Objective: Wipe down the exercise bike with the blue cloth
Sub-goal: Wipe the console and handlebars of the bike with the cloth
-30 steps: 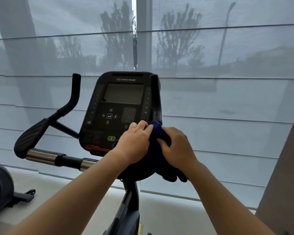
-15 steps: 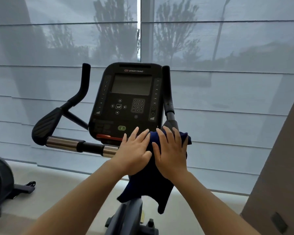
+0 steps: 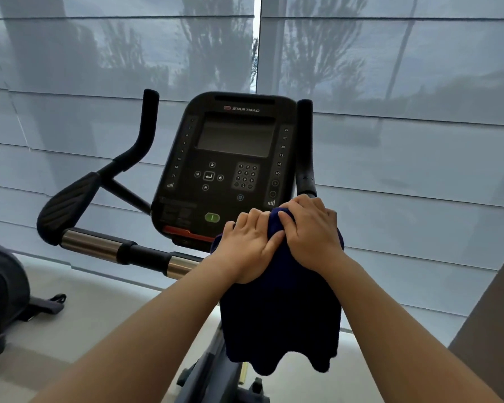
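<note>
The exercise bike's black console (image 3: 233, 167) faces me, with handlebars on both sides: a left bar (image 3: 99, 245) with chrome sections and an upright right grip (image 3: 304, 146). A dark blue cloth (image 3: 280, 321) is draped over the right handlebar below the console and hangs down. My left hand (image 3: 248, 251) and my right hand (image 3: 312, 231) sit side by side on top of the cloth, fingers curled into it, gripping it against the bar underneath. The bar under the cloth is hidden.
Window blinds (image 3: 405, 141) fill the background behind the bike. Part of another dark machine (image 3: 0, 295) stands at the left edge on the pale floor. A brown wall or panel (image 3: 495, 315) rises at the right edge. The bike's frame (image 3: 213, 373) runs down below the cloth.
Both hands went from bunching the cloth, to lying flat on it, to curling round it again. The cloth has unfolded and hangs lower. The view has moved closer to the console.
</note>
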A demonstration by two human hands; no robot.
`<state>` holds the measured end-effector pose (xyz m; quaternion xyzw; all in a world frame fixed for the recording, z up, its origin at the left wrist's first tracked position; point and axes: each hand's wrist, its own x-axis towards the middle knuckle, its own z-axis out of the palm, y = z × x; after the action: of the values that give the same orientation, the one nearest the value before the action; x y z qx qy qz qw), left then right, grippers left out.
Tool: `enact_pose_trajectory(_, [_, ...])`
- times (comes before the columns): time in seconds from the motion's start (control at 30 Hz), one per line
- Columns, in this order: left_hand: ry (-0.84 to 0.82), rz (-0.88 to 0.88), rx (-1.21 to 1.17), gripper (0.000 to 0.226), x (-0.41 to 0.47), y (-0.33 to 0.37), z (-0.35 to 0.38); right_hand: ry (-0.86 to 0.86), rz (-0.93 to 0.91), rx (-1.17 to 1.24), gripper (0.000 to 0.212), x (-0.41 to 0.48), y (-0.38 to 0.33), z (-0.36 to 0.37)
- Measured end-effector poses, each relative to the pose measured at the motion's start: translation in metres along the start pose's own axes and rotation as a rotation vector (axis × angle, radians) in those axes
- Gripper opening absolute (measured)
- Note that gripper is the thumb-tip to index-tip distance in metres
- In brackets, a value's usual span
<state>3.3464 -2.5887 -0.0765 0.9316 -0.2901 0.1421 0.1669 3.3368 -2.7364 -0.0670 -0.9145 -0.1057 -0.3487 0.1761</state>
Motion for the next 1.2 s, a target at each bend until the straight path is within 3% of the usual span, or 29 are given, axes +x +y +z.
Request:
enact_pose_trajectory(0.13, [0.197,-0.038,0.2,0.058,-0.003,0.004,-0.001,0.087,0.014,-0.038,0.021,0.0,-0.008,-0.006])
enact_pose_trajectory(0.2, [0.269,-0.029,0.178,0.057,-0.016,0.011,-0.002,0.188,0.049,-0.124,0.022,-0.012,-0.017,-0.01])
enact_pose_trajectory(0.3, [0.169,0.034,-0.099,0.053,-0.044,0.023,0.005,0.186,0.086,-0.077,0.019,-0.037,-0.029,-0.013])
enact_pose_trajectory(0.57, [0.066,0.094,0.101,0.062,-0.078,0.026,0.015,0.064,0.081,-0.043,0.04,-0.096,-0.039,-0.019])
enact_pose_trajectory(0.8, [0.04,0.062,-0.055,0.061,-0.05,0.028,0.016,-0.145,0.207,0.021,0.054,-0.072,-0.021,-0.009])
enact_pose_trajectory(0.93, [-0.023,0.065,-0.171,0.063,-0.025,0.025,0.013,-0.058,0.23,0.141,0.05,-0.05,-0.006,-0.009])
enact_pose_trajectory(1.2, [0.006,0.055,-0.406,0.062,0.034,0.035,0.011,0.045,0.18,0.235,0.039,-0.007,0.027,-0.013])
